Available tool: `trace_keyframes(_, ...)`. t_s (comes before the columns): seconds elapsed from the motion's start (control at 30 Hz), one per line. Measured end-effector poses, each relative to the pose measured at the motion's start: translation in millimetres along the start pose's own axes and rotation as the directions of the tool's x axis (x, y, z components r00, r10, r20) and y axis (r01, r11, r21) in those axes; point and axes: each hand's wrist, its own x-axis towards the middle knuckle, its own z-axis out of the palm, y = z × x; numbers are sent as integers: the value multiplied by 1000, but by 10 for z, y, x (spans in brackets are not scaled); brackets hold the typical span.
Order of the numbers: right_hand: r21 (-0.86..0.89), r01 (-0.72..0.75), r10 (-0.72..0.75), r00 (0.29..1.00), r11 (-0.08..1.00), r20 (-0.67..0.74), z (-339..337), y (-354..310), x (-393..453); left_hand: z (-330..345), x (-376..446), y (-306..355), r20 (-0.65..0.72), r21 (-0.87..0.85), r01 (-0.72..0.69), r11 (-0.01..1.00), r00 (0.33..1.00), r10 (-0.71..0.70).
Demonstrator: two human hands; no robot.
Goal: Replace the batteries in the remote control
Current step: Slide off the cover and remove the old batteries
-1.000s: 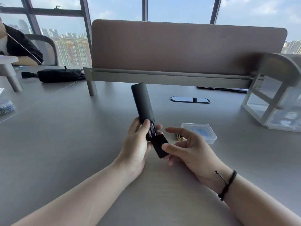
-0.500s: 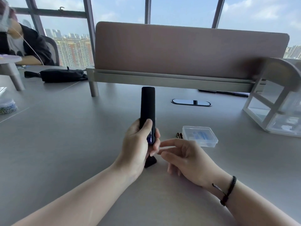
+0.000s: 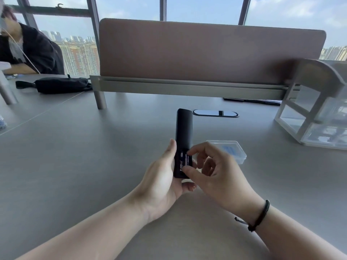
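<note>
1. Black remote [image 3: 183, 132] stands upright above the desk [image 3: 75, 156], gripped low by the left hand [image 3: 163, 177]; its cover is off and batteries [image 3: 185, 161] sit exposed in the bay.
2. Right hand's [image 3: 221, 175] fingertips [image 3: 189, 152] pinch at a battery, likely prising it out; swapping and closing remain.
3. Clear box [image 3: 232, 151] sits behind the right hand, lid shut, contents unclear.

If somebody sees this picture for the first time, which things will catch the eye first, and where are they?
First the black remote control, upright at the centre, held by the left hand. Its battery compartment is open, and the right hand pinches a battery there. Next, the clear plastic box on the table just behind the right hand, and the brown desk divider across the back.
</note>
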Motion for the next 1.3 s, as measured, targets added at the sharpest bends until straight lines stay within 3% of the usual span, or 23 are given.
trace_keyframes(0.1, -36, -25, 26, 999, 999, 22, 12, 8, -1, -23, 22, 9, -26, 51, -8, 999, 1000, 10)
trace_keyframes(0.2, -59, -7, 10, 998, 998, 54, 17, -6, -19, -65, 52, 10, -119, 263, -81, 961, 986, 116)
trace_keyframes(0.33, -39, -3, 6, 998, 999, 65, 33, -14, -28, -97, 48, 13, -28, 456, -169, 874, 978, 205)
trace_keyframes(0.5, -3, -2, 2, 1000, 1000, 21, 16, -13, -12, -92, 32, 18, 132, 287, -172, 942, 982, 138)
trace_keyframes(0.7, -3, -14, 14, 1000, 1000, 25, -4, -24, 5, -74, 14, 21, 185, 185, -137, 973, 977, 103)
trace_keyframes(1.03, 60, -70, 65, 994, 996, 84, 15, -65, 8, -78, 23, -9, 52, 203, -63, 977, 997, 53)
trace_keyframes(1.3, 85, -26, 26, 1000, 996, 0, 21, -98, -7, -17, 12, -6, -70, 262, -65, 963, 994, 86)
